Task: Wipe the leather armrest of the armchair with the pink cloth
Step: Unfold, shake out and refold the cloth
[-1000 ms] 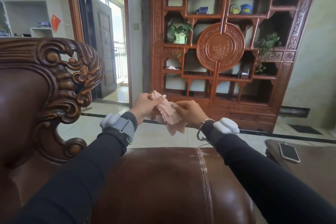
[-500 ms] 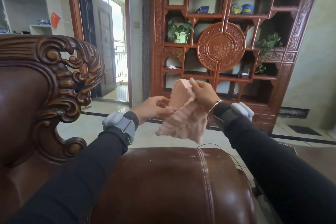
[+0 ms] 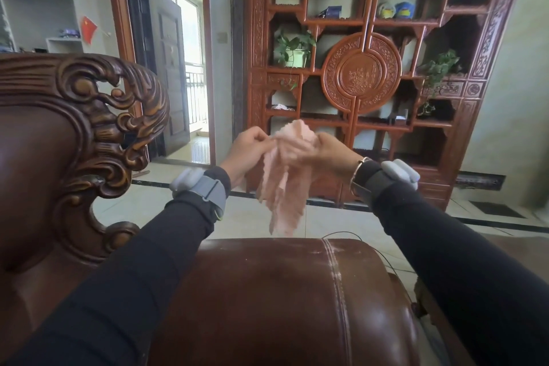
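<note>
Both hands now meet at one height, the right hand (image 3: 325, 151) having dropped level with the left hand (image 3: 248, 150), each pinching the pink cloth (image 3: 285, 181) by its top edge, so it hangs above the leather armrest (image 3: 282, 297), apart from it.

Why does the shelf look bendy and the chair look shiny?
In the head view, the wide lens bows the carved wooden shelf near the frame's edges; daylight from the open doorway puts a soft glare on the leather armrest and the floor tiles; the pink cloth, held up by left hand and right hand, looks slightly blurred.
</note>
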The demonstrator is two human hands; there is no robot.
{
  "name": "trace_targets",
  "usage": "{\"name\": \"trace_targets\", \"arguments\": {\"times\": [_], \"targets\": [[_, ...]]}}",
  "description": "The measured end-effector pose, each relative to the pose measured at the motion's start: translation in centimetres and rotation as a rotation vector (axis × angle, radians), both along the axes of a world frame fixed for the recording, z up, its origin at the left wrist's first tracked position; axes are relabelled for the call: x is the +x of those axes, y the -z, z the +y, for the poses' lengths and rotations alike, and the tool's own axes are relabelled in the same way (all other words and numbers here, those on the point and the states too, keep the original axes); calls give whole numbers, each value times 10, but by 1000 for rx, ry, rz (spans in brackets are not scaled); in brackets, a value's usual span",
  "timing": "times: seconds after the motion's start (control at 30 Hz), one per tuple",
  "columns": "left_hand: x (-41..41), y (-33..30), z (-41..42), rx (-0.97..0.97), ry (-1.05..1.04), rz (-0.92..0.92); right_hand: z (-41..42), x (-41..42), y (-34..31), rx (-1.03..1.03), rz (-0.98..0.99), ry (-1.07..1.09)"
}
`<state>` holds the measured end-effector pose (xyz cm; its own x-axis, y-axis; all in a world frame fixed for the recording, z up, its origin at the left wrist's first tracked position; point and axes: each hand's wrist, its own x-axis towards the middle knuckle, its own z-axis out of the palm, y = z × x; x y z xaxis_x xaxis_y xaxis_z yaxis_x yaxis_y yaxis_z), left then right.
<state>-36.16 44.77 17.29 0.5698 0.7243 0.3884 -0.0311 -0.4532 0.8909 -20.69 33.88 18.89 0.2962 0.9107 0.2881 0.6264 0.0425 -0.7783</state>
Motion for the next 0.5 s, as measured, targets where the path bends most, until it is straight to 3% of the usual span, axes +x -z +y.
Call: {"name": "trace_targets", "arguments": {"times": [0.07,0.17,0.33,0.43,0.5], "targets": [[-1,-6,2,-9,-55,-27,4,6,9,-31,-208,95],[-4,-11,6,-62,-110,-88,8,13,19,-20,-241,198],[-8,-13,12,-96,-166,-108,2,17,35,-297,-37,170],[-11,-12,18,-192,-195,-182,-2,19,43,-290,252,117],[-14,-11,20,-212,-206,-186,-3,25,44,-260,329,114]]}}
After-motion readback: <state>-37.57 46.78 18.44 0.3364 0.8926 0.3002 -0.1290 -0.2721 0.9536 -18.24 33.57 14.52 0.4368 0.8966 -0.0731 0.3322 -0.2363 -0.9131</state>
